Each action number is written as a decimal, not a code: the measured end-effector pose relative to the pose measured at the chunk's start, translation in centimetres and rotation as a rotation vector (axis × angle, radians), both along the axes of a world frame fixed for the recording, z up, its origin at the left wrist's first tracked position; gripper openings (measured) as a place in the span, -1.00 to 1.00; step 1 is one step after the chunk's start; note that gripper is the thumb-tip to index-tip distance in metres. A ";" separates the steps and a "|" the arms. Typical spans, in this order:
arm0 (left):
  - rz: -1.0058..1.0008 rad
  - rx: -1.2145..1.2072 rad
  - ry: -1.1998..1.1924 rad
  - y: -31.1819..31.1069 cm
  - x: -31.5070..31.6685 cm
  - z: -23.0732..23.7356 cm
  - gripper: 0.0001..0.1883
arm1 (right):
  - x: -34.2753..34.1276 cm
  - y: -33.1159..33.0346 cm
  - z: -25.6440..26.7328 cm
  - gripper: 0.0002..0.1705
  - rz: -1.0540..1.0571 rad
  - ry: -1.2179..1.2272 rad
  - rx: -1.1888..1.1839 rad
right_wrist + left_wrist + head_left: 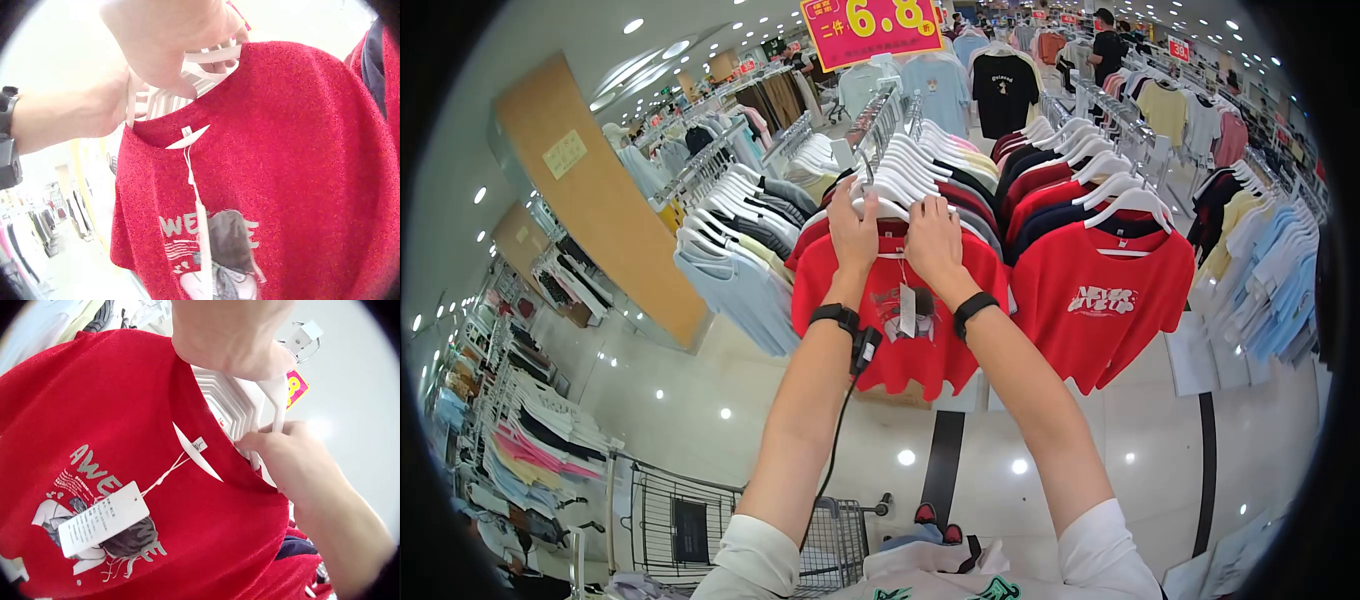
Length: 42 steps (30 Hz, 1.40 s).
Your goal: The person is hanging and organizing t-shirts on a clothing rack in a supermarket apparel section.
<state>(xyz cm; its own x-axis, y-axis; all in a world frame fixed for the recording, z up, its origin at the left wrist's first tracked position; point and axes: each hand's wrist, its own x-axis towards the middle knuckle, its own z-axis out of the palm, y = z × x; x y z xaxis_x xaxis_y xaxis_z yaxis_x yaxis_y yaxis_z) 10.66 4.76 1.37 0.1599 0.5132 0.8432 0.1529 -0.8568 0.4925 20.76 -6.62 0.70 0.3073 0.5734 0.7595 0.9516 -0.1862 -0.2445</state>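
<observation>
A red T-shirt (835,300) with a grey printed figure hangs in front of me on a white hanger (888,209). My left hand (855,235) grips the hanger at its left shoulder, close to the neckline. On the other side my right hand (935,240) holds the hanger, with its thumb (186,87) inside the collar in the right wrist view. In the left wrist view the left hand's fingertips are hidden behind the wrist. A white paper tag (103,519) dangles by a string from the shirt's neck, over the "AWESOME" lettering.
Another red T-shirt (1100,295) hangs to the right, with rows of hangers (915,155) behind. Light blue shirts (735,290) hang at left. A pink price sign (870,30) stands above the rack. A wire shopping cart (690,530) is at lower left.
</observation>
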 end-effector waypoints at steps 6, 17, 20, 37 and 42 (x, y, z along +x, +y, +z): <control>0.105 -0.057 0.067 1.3 0.2 -0.3 -0.32 | 0.8 3.1 -1.8 -0.55 0.069 0.092 0.139; 0.054 -0.156 0.160 0.7 -1.8 1.2 -0.33 | -0.3 3.5 -2.8 -0.44 0.029 0.055 0.211; 0.035 -0.231 0.164 0.5 -2.1 1.6 -0.34 | 0.1 3.4 -2.7 -0.47 0.038 0.018 0.197; -0.076 0.156 0.213 4.1 -5.8 0.0 -0.42 | -0.2 3.6 -2.2 -0.49 -0.072 -0.023 0.126; -0.046 0.282 0.243 4.5 -6.3 -0.9 -0.30 | 0.9 4.8 -2.5 -0.54 -0.093 -0.011 0.094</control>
